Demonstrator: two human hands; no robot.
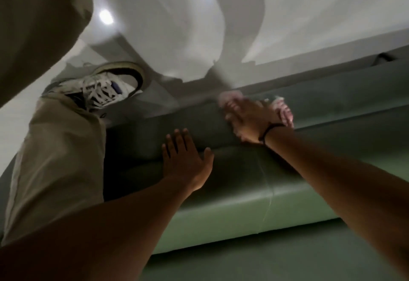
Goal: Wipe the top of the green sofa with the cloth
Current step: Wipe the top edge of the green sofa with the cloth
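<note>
The green sofa [232,203] runs across the lower middle and right of the view, its dark upper ridge reaching up to the right. My right hand [250,121] lies on that ridge, pressed onto a pinkish-white cloth [284,109] that shows at the fingertips and beyond the wrist; the hand is blurred. A black band circles that wrist. My left hand [186,161] rests flat on the sofa a little below and to the left, fingers spread, holding nothing.
A leg in beige trousers [57,159] and a white laced sneaker [104,88] stand on the glossy pale floor [155,26] left of the sofa. A dark small object [385,56] sits at the sofa's far right end.
</note>
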